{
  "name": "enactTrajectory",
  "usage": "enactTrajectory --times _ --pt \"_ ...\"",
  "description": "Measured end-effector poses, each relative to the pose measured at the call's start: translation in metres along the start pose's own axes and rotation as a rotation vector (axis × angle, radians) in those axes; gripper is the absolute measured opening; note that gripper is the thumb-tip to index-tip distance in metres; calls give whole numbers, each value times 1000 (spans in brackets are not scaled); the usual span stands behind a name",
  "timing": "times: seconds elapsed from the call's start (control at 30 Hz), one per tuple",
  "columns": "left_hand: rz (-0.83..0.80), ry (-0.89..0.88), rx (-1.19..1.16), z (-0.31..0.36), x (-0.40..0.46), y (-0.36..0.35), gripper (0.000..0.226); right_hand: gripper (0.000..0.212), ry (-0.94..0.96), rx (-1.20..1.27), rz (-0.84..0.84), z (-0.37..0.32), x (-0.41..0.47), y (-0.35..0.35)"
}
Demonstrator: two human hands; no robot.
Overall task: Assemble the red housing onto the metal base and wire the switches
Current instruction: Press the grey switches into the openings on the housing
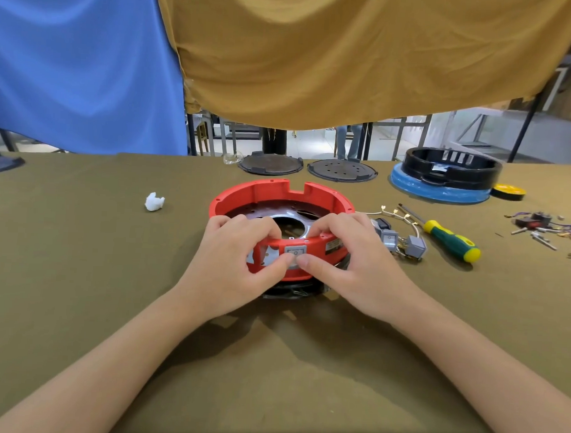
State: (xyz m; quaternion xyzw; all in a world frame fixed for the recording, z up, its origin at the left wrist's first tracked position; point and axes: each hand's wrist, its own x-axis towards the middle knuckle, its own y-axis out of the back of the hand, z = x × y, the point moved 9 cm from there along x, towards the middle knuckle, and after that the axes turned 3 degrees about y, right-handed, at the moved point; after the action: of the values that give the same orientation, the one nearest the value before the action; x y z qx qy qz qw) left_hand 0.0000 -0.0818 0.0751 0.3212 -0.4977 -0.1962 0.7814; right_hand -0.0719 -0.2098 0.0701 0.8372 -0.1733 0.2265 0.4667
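Both thumbs press switch (pixel 295 251); fingers (pixel 260 226) over red housing (pixel 314 198) rim.

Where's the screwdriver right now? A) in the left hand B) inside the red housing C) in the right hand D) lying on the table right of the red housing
D: the screwdriver lies on the table to the right of the red housing, beside the loose grey switches, while the left hand and right hand both grip the housing's front wall.
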Motion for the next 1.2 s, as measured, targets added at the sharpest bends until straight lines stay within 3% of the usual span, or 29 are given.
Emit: enactTrajectory --times 0.5,0.6,0.7,0.83,0.97,1.03,1.1,1.2 --pt "3 4 86 -2 2 0 38 31 -6 -22 41 12 7 -2" --pt "1 0 46 -7 -1 7 35 23 -141 89 268 33 4 26" --pt "-23 0 148 -9 -4 6 35 32 -394 -95 413 71 -4 59" --pt "-16 -4 238 -6 -3 2 42 50 -705 -381 172 110 -11 60" --pt "-27 10 278 -4 0 -4 47 23 -837 -519 -83 126 -18 46" --pt "-50 19 212 -5 0 -5 48 19 -806 -575 -29 126 -16 54" --pt "-47 8 140 -7 -2 -1 43 29 -730 -559 129 119 -14 66" --pt "-30 21 119 -13 -5 5 31 36 -561 -234 395 102 -12 76"
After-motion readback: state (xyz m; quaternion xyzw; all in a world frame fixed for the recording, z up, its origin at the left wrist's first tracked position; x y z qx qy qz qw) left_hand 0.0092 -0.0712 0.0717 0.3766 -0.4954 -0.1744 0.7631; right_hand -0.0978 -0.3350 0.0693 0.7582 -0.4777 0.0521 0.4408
